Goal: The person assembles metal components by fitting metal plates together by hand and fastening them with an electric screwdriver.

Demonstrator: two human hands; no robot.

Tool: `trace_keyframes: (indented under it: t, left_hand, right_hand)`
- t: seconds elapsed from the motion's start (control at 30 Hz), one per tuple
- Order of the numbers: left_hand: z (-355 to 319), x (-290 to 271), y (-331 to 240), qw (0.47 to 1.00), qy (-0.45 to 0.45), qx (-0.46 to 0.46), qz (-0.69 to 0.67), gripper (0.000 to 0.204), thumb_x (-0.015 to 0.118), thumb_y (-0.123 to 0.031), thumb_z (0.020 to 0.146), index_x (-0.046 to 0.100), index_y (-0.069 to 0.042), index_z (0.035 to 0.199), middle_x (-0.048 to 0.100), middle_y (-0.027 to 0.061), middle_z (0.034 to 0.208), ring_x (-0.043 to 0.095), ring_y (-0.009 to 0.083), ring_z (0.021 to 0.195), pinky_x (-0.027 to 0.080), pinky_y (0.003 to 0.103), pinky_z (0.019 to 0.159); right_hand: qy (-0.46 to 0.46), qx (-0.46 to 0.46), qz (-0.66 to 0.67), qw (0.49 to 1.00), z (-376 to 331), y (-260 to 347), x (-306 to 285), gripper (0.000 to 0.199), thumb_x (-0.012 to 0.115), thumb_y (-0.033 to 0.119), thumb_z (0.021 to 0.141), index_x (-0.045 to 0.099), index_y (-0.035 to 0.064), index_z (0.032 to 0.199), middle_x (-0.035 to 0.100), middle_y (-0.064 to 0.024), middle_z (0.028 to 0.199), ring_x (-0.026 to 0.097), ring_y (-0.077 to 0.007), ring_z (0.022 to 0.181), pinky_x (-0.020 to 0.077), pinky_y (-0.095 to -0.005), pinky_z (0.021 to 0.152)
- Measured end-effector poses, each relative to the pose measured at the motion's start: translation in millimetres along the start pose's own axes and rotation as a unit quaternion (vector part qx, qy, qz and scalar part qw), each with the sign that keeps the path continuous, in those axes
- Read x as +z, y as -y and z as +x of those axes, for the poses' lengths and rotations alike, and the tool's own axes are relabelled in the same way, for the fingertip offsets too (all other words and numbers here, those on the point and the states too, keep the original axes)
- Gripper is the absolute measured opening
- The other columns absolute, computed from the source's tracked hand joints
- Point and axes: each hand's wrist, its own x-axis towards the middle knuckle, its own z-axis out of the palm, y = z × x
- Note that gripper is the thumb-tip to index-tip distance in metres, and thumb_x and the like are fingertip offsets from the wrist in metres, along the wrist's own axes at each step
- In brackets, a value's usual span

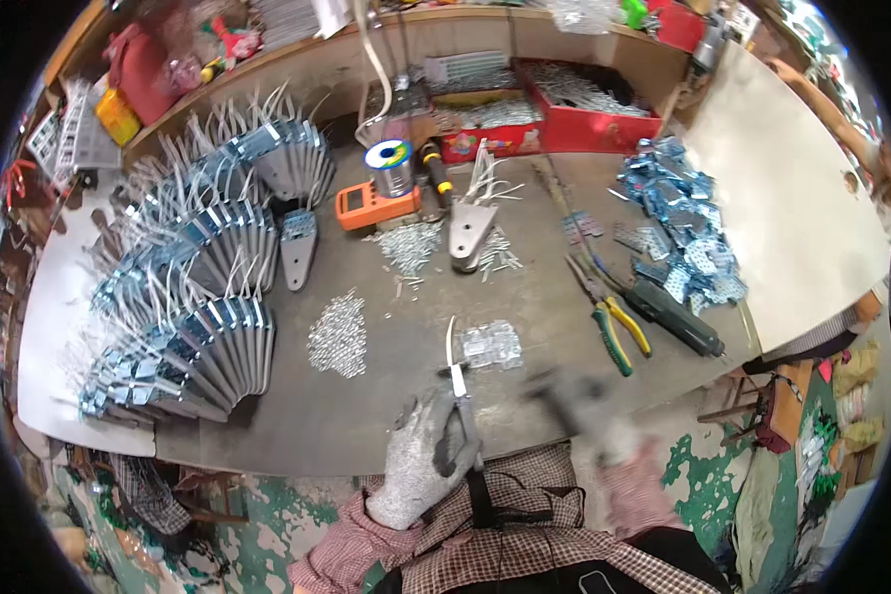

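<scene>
My left hand (421, 460), in a grey glove with dark fingertips, closes on a slim grey tapered housing (468, 428) near the table's front edge. A white wire (451, 342) sticks up from its far end. My right hand (589, 406), also gloved, is smeared by motion to the right of it; its fingers and anything in them do not show clearly. Just beyond the left hand lies a patch of small clear or silvery pieces (492, 346). A heap of small metal parts (338, 335) lies to the left. Farther back stand several tapered housings with white wires (471, 230).
Rows of wired grey housings (233, 346) fill the left side. An orange meter (371, 205), a solder spool (390, 168) and a screwdriver (436, 170) stand mid-back. Pliers (612, 322), a dark-handled tool (673, 315) and blue plates (678, 223) lie right. Red boxes (594, 124) line the back.
</scene>
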Motion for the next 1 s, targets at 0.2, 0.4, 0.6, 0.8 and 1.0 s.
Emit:
trace_keyframes:
  t: [0.2, 0.4, 0.6, 0.8, 1.0]
  left_hand:
    - [-4.7, 24.1, 12.4, 0.996, -0.026, 0.073, 0.038, 0.074, 0.072, -0.033, 0.085, 0.04, 0.002, 0.142, 0.053, 0.0269, 0.132, 0.05, 0.0432, 0.128, 0.032, 0.056, 0.112]
    - [-12.9, 30.7, 14.2, 0.992, -0.081, 0.093, 0.002, 0.074, 0.074, -0.027, 0.077, 0.044, 0.005, 0.137, 0.055, 0.028, 0.128, 0.053, 0.0442, 0.122, 0.037, 0.057, 0.107]
    - [-8.6, 30.5, 17.2, 1.0, 0.005, 0.022, -0.014, 0.076, 0.077, -0.036, 0.078, 0.047, 0.004, 0.135, 0.051, 0.0265, 0.134, 0.046, 0.0417, 0.131, 0.031, 0.058, 0.114]
    - [1.0, 26.9, 8.5, 0.999, -0.016, 0.023, 0.047, 0.078, 0.08, -0.031, 0.072, 0.048, 0.005, 0.134, 0.055, 0.0268, 0.131, 0.047, 0.0438, 0.13, 0.029, 0.059, 0.114]
    - [-2.2, 26.8, 10.1, 1.0, -0.011, 0.009, 0.001, 0.075, 0.082, -0.028, 0.07, 0.051, 0.005, 0.129, 0.055, 0.027, 0.13, 0.048, 0.0443, 0.13, 0.029, 0.06, 0.113]
  right_hand:
    - [-0.338, -0.127, -0.483, 0.797, -11.0, -76.3, -190.4, 0.052, 0.078, 0.02, 0.08, 0.061, 0.0072, 0.127, 0.055, -0.0228, 0.131, 0.052, -0.0445, 0.115, 0.0431, -0.0454, 0.101]
    - [-0.263, -0.068, -0.373, 0.887, -18.2, -30.9, -179.2, 0.057, 0.077, 0.019, 0.083, 0.054, 0.0044, 0.134, 0.063, -0.0203, 0.116, 0.062, -0.0335, 0.107, 0.0486, -0.0391, 0.093]
    - [-0.043, -0.275, 0.545, 0.791, 2.3, -25.1, -82.6, 0.048, 0.063, 0.035, 0.095, 0.054, 0.0043, 0.13, 0.06, -0.0124, 0.118, 0.058, -0.0254, 0.106, 0.0482, -0.0461, 0.097]
    - [0.03, -0.263, 0.744, 0.613, 59.4, -6.1, 25.6, 0.034, 0.065, 0.033, 0.093, 0.056, 0.0129, 0.119, 0.055, -0.0039, 0.092, 0.054, -0.0181, 0.085, 0.0411, -0.0431, 0.098]
    - [-0.006, -0.211, 0.802, 0.559, 59.3, -18.6, 31.5, 0.031, 0.064, 0.033, 0.095, 0.057, 0.0131, 0.118, 0.053, -0.0011, 0.081, 0.051, -0.0154, 0.078, 0.043, -0.0403, 0.093]
